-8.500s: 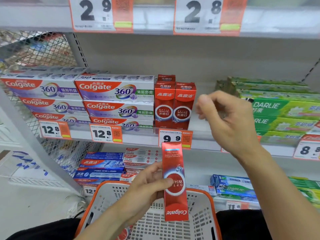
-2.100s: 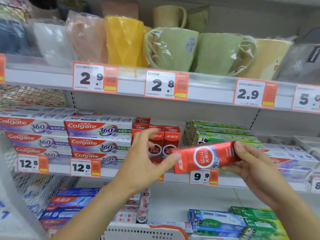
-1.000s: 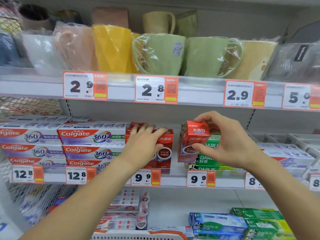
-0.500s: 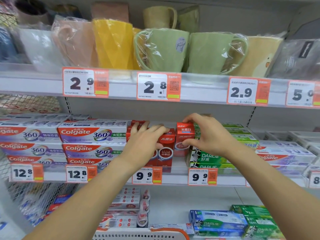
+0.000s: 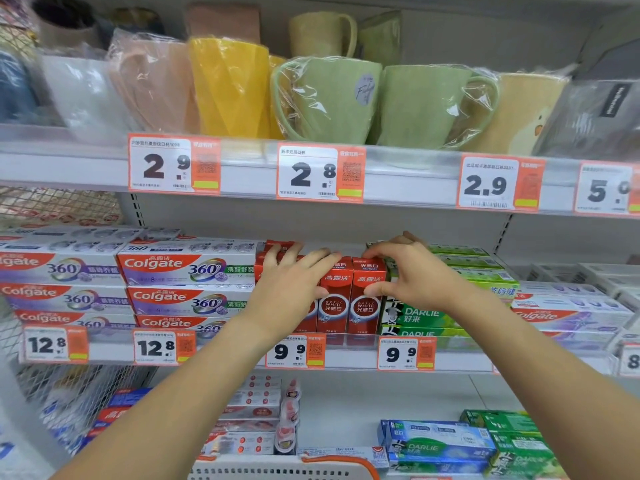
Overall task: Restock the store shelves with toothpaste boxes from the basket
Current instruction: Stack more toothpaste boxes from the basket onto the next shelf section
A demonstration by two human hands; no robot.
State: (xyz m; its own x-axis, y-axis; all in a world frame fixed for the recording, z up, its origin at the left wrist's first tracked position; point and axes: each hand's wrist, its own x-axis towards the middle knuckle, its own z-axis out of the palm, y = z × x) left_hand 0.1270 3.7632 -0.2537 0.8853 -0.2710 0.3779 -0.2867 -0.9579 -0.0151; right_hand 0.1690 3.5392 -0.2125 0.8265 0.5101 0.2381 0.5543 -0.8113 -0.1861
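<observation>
Red Colgate Optic White boxes stand upright on the middle shelf (image 5: 346, 358). The rightmost red box (image 5: 367, 303) stands in the row, and my right hand (image 5: 412, 275) grips it, fingers over its top and thumb on its right side. My left hand (image 5: 294, 285) lies with straight fingers over the red boxes to its left, one of which (image 5: 332, 306) shows beside the palm. The basket's (image 5: 287, 471) white rim with orange trim shows at the bottom edge; what it holds is out of view.
White Colgate 360 boxes (image 5: 187, 268) are stacked to the left, green Darlie boxes (image 5: 446, 306) right against the red row. Wrapped mugs (image 5: 329, 102) fill the shelf above. More toothpaste boxes sit on the shelf below. Wire mesh closes the far left.
My right hand has pushed the red box left and down into the row until it stands upright beside the others. My left hand has stayed on the standing boxes.
</observation>
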